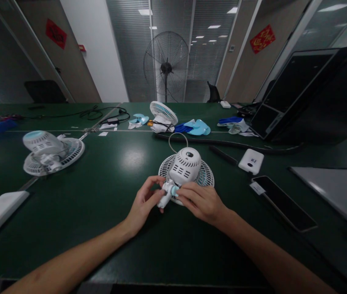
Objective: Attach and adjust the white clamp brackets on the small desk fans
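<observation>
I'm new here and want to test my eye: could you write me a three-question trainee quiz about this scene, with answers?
1. Which hand has its fingers on the small, light-blue plastic knob?
2. True or false: the flat, rectangular phone with a black screen lies on the picture's right side.
3. How many small white plastic fans with round grilles rest on the dark green table?

Key:
1. The right hand.
2. True.
3. Three: the near fan, the left fan and the back fan.
</observation>
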`<state>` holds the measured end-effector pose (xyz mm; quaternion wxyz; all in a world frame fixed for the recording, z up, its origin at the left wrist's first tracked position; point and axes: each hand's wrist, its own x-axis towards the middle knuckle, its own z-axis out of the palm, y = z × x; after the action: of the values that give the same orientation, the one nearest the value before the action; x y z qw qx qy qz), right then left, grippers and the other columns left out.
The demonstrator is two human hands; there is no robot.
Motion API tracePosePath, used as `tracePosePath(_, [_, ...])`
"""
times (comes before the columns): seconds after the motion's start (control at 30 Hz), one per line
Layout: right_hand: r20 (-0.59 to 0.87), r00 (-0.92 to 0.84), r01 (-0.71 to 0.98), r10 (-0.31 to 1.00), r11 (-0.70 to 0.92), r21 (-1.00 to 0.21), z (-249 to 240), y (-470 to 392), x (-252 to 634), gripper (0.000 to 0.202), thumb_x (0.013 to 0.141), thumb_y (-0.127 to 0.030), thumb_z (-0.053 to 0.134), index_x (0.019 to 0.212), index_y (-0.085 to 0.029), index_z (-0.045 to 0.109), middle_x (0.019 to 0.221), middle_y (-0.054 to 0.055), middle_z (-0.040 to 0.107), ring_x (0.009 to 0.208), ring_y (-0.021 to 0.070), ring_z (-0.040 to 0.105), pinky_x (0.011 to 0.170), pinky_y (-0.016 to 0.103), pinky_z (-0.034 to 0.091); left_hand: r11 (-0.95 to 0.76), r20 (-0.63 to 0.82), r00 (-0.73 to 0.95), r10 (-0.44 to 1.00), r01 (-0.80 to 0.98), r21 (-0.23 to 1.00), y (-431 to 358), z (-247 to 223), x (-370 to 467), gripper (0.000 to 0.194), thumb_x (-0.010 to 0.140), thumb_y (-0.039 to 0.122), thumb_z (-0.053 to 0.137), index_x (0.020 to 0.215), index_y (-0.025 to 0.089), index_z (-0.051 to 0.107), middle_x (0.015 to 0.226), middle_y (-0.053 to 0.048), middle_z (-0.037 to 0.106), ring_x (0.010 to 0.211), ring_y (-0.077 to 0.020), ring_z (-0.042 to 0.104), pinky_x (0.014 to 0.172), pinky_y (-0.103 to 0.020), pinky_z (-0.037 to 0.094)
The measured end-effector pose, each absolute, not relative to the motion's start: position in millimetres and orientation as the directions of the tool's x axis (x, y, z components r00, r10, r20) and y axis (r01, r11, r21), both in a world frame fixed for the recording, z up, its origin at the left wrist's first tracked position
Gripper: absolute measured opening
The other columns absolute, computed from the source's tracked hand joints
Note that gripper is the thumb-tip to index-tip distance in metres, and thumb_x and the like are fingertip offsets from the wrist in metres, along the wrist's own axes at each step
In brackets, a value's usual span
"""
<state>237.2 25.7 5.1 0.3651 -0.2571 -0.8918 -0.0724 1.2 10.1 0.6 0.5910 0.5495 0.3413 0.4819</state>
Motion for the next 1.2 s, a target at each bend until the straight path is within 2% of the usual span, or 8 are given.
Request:
tracePosePath(0.23, [0.732,-0.496,0.554,0.468,0.819,-0.148,8.6,22.0,229.2,0.004,0.1,-0.022,0.064,0.101,-0.019,0.066,0.091,0.004,0.074,0.075,0.0139,0.069,0.063,0.027,0.052,-0.016,0.107,0.364,0.925,-0.243,0.97,6.5,-1.7,4.2,0.039,0.092,0.032,0.074,0.124,0.023,0.053,0.106,-0.003,0.052,0.079,-0.0143,0.062,0.059,-0.024,0.06])
tracePosePath(0.3, [0.731,-0.507,0.543,0.457,0.828,-0.141,9.2,22.8,231.7,0.007,0.099,-0.021,0.064,0.104,-0.018,0.066,0.092,0.004,0.073,0.075,0.0143,0.068,0.062,0.027,0.051,-0.009,0.115,0.383,0.917,-0.268,0.963,7.4,-5.7,4.6,0.045,0.088,0.028,0.078,0.124,0.024,0.051,0.108,-0.003,0.05,0.083,-0.0153,0.063,0.062,-0.025,0.062])
tracePosePath(0.47, [0.671,-0.654,0.46,0.349,0.888,-0.013,11.0,26.4,241.3,0.024,0.097,-0.015,0.057,0.121,-0.018,0.064,0.103,0.007,0.072,0.081,0.0161,0.069,0.06,0.028,0.052,-0.064,0.161,0.353,0.922,-0.273,0.96,10.5,-11.4,3.9,0.051,0.087,0.025,0.078,0.13,0.027,0.05,0.115,-0.003,0.045,0.084,-0.0139,0.061,0.06,-0.024,0.061])
tracePosePath(0.63, [0.7,-0.623,0.493,0.349,0.87,0.004,10.5,28.4,241.8,0.024,0.099,-0.016,0.062,0.123,-0.017,0.065,0.104,0.006,0.073,0.083,0.0156,0.07,0.064,0.027,0.054,-0.073,0.168,0.349,0.922,-0.269,0.96,11.6,-8.4,2.8,0.045,0.09,0.026,0.076,0.127,0.027,0.051,0.113,-0.002,0.045,0.084,-0.0133,0.058,0.058,-0.022,0.059])
tracePosePath(0.83, [0.721,-0.546,0.544,0.426,0.835,-0.082,11.7,24.6,235.4,0.01,0.1,-0.023,0.065,0.101,-0.017,0.072,0.091,0.004,0.073,0.072,0.0131,0.067,0.06,0.027,0.051,-0.064,0.162,0.38,0.911,-0.257,0.964,10.4,-10.1,2.4,0.046,0.091,0.026,0.075,0.129,0.028,0.05,0.112,-0.003,0.046,0.085,-0.0143,0.059,0.06,-0.023,0.059])
tracePosePath(0.93, [0.756,-0.487,0.547,0.438,0.827,-0.127,22.6,26.2,236.7,0.009,0.1,-0.021,0.064,0.101,-0.018,0.073,0.092,0.004,0.073,0.074,0.0135,0.067,0.061,0.027,0.051,-0.061,0.157,0.378,0.912,-0.254,0.965,10.2,-11.1,2.1,0.046,0.091,0.027,0.075,0.128,0.026,0.049,0.112,-0.004,0.048,0.086,-0.015,0.059,0.06,-0.023,0.058])
tracePosePath(1.1, [0.743,-0.126,0.676,0.657,0.605,-0.42,62.6,54.1,247.5,0.016,0.099,-0.023,0.064,0.109,-0.019,0.075,0.101,0.007,0.068,0.076,0.0154,0.063,0.065,0.03,0.053,-0.055,0.143,0.382,0.913,-0.231,0.971,9.9,-9.9,1.8,0.046,0.091,0.028,0.075,0.129,0.025,0.048,0.111,-0.005,0.051,0.085,-0.0153,0.06,0.061,-0.024,0.059])
tracePosePath(1.2, [0.624,-0.236,0.637,0.745,0.603,-0.48,84.4,76.4,254.3,0.011,0.093,-0.027,0.072,0.101,-0.022,0.079,0.097,0.004,0.07,0.074,0.015,0.062,0.068,0.031,0.053,-0.036,0.12,0.383,0.916,-0.218,0.975,9.2,-7.7,2.4,0.045,0.091,0.029,0.075,0.127,0.025,0.048,0.109,-0.005,0.053,0.085,-0.0155,0.06,0.061,-0.024,0.058])
